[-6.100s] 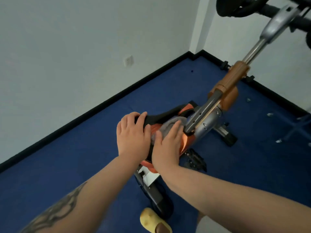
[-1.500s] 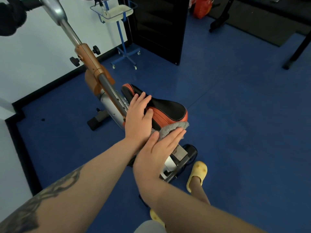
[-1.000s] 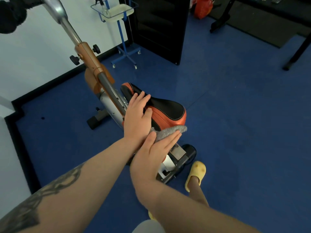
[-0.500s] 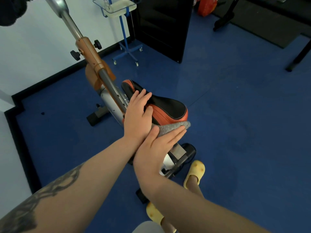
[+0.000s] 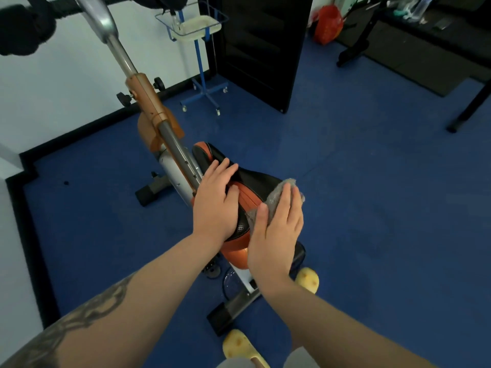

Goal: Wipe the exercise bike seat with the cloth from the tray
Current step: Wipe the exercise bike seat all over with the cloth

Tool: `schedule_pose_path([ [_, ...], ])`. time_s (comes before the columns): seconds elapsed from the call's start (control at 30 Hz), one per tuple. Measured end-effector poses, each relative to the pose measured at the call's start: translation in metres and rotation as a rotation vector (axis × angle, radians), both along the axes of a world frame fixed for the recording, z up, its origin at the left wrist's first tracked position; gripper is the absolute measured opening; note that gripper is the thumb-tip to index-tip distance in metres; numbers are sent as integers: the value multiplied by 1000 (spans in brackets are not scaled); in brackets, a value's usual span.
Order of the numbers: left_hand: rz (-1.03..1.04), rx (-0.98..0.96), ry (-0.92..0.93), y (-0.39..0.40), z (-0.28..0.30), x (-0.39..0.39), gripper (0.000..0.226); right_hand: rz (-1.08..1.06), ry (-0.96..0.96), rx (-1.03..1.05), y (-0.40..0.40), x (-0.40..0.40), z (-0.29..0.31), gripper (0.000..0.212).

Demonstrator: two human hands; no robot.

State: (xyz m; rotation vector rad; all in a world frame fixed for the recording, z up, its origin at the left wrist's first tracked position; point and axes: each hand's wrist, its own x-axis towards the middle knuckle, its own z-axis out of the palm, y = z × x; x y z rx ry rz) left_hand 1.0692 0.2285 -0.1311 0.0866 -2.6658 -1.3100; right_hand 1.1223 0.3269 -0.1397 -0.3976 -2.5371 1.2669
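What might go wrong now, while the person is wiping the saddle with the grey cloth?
The right hand presses the grey cloth with a flat palm at the saddle's far edge, not gripping it, so the cloth could slip off to the floor. The left hand covers part of the saddle, so that patch may stay unwiped. The yellow slippers stand close to the bike's base bar, a possible trip.

No writing, label, brand mark, number or sign could be read anywhere in the view.
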Motion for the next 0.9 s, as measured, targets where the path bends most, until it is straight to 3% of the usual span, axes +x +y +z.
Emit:
schedule_pose_path([
  [0.57,97,-145,-44,9,7,3,43,629,-324,195,60,-94,13,41],
  [0.77,283,-360,-81,20,14,10,42,961,-366,259,72,-121,19,44],
  [0.9,508,-256,-175,42,14,16,42,1129,-384,302,79,-137,27,39],
])
